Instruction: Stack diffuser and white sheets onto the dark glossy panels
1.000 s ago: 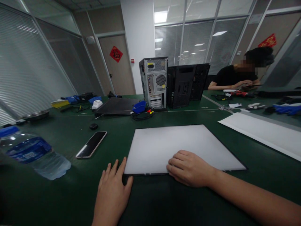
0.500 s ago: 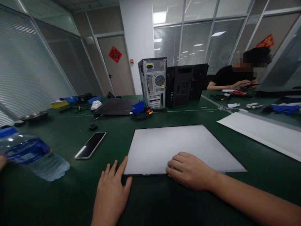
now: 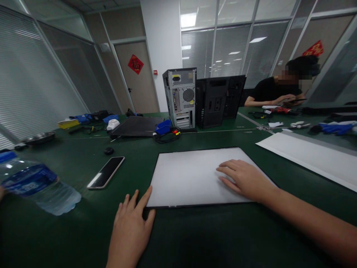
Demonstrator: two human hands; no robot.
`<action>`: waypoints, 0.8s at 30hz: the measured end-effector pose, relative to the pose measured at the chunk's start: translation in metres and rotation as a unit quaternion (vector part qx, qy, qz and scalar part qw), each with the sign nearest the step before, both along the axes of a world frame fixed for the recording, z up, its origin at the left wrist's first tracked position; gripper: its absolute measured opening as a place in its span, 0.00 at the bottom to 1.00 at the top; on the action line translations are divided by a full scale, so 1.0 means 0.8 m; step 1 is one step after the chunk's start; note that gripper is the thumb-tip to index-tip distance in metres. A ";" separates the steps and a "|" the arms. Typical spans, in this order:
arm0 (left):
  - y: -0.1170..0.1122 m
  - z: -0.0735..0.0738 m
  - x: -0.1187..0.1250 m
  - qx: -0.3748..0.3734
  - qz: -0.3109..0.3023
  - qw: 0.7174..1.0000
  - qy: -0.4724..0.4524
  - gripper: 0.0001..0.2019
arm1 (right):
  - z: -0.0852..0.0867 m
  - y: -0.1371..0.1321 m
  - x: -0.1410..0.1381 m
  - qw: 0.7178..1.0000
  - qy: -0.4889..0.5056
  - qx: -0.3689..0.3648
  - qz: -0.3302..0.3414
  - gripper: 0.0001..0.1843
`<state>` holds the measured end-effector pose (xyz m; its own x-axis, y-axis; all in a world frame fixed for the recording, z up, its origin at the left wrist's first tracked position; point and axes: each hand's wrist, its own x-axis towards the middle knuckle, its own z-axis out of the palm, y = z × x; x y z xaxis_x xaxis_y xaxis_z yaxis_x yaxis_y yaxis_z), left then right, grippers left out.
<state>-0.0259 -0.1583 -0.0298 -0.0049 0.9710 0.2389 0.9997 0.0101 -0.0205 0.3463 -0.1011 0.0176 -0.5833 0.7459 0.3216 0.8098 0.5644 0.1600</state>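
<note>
A flat white panel with a thin black edge (image 3: pixel 184 178) lies on the green table in front of me. My left hand (image 3: pixel 131 223) rests at its near left corner, fingers spread, with the index fingertip and thumb at the panel's edge. Over the right half of the white surface is my right hand (image 3: pixel 241 178), its fingers stretched out to the left and apart. Nothing is held in it; whether its fingertips touch the panel I cannot tell. A phone (image 3: pixel 106 173) lies on the table left of the panel.
A tilted water bottle (image 3: pixel 39 182) is at the left, near another hand at the edge. Behind the panel stand a computer case (image 3: pixel 181 98) and black panels (image 3: pixel 220 100). White sheets (image 3: pixel 309 156) lie right. A person (image 3: pixel 273 91) sits across the table (image 3: pixel 195 238).
My right hand has moved from the panel's near edge up and right over its surface, and its curled fingers have straightened. My left hand has stayed at the corner.
</note>
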 end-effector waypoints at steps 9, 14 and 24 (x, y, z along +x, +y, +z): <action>0.001 0.003 0.002 -0.008 0.008 1.000 0.001 0.28 | -0.021 0.044 0.176 0.958 0.021 -0.026 -0.286 0.30; -0.001 0.004 0.003 0.001 0.006 1.000 -0.008 0.28 | -0.036 0.035 0.278 0.900 0.032 -0.029 -0.433 0.34; 0.001 -0.003 0.001 0.049 -0.031 0.997 -0.041 0.29 | -0.075 0.018 0.379 0.809 0.086 -0.101 -0.572 0.46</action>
<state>-0.0251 -0.1575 -0.0319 0.0307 0.9421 0.3341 0.9968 -0.0534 0.0588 0.6493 -0.0864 -0.0428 0.5669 0.8136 0.1295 0.8214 -0.5703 -0.0130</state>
